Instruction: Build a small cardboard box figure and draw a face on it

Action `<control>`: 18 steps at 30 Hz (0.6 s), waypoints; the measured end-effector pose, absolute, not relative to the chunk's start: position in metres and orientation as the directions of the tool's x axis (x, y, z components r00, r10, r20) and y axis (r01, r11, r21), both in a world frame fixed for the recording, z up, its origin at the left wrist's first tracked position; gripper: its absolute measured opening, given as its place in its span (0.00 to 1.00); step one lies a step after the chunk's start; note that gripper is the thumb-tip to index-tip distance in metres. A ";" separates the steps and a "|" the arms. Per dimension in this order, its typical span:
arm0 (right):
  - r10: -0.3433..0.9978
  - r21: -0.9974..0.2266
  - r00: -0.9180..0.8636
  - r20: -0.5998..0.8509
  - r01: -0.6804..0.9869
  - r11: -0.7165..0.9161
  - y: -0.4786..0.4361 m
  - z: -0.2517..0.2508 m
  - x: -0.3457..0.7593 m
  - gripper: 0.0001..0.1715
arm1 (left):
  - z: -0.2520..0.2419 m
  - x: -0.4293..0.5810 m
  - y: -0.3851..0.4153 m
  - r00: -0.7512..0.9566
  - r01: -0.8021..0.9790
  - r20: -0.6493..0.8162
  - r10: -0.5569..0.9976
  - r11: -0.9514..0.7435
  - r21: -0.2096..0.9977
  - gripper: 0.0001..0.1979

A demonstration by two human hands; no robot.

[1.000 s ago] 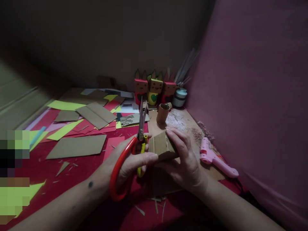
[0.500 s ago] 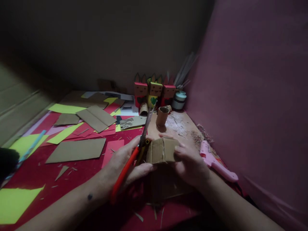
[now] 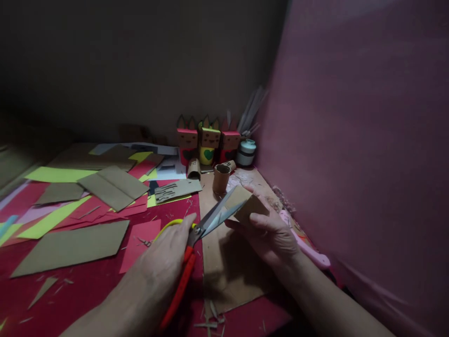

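My left hand [image 3: 163, 255] is closed on a large pair of scissors [image 3: 197, 230] with a red handle. A yellow curved part shows beyond my knuckles. The blades are spread apart and reach to the right, against the edge of a small folded cardboard box [image 3: 253, 208]. My right hand [image 3: 271, 234] grips this box, thumb on its near side and fingers behind it. Whether the blades cut into the cardboard, I cannot tell. Below the hands lies a brown board [image 3: 231, 281]. An upright cardboard tube [image 3: 221, 179] stands just beyond the blades.
Three decorated cardboard figures [image 3: 209, 145] stand at the back beside a pale blue pot [image 3: 246, 152]. A pink glue gun [image 3: 308, 250] lies on the right by the pink cloth [image 3: 351, 140]. Cardboard sheets [image 3: 75, 245] and coloured paper cover the left. Scraps litter the red surface.
The scissors have swung from upright beside the box to point right, their blades now apart and at the cardboard. My left hand has let go of the box. The view has shifted right.
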State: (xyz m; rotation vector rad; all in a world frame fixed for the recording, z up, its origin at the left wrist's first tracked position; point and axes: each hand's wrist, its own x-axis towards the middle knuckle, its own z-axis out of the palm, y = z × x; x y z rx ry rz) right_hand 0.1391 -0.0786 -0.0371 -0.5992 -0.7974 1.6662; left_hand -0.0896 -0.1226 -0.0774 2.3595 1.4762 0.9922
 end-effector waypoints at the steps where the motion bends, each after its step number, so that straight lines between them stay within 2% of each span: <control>1: 0.975 -0.776 -0.222 0.027 -0.619 -0.119 -0.079 -0.037 0.139 0.36 | -0.078 -0.089 -0.123 0.304 0.767 0.431 0.850 -0.487 0.418 0.32; 4: 0.981 -0.794 -0.192 0.042 -0.602 -0.084 -0.079 -0.037 0.137 0.39 | -0.079 -0.089 -0.124 0.360 0.824 0.438 0.824 -0.500 0.265 0.33; 7: 0.983 -0.797 -0.177 0.046 -0.599 -0.070 -0.080 -0.038 0.134 0.40 | -0.079 -0.088 -0.124 0.446 0.801 0.468 0.763 -0.574 0.172 0.32; 11: 0.983 -0.784 -0.181 0.039 -0.615 -0.082 -0.082 -0.040 0.129 0.40 | -0.080 -0.086 -0.124 0.464 0.782 0.492 0.737 -0.601 0.163 0.32; 14: 0.982 -0.780 -0.185 0.031 -0.619 -0.092 -0.084 -0.042 0.125 0.42 | -0.081 -0.086 -0.127 0.473 0.794 0.502 0.724 -0.597 0.112 0.33; 18: 0.982 -0.803 -0.182 0.041 -0.591 -0.076 -0.086 -0.045 0.121 0.43 | -0.083 -0.087 -0.130 0.465 0.809 0.484 0.741 -0.578 0.107 0.29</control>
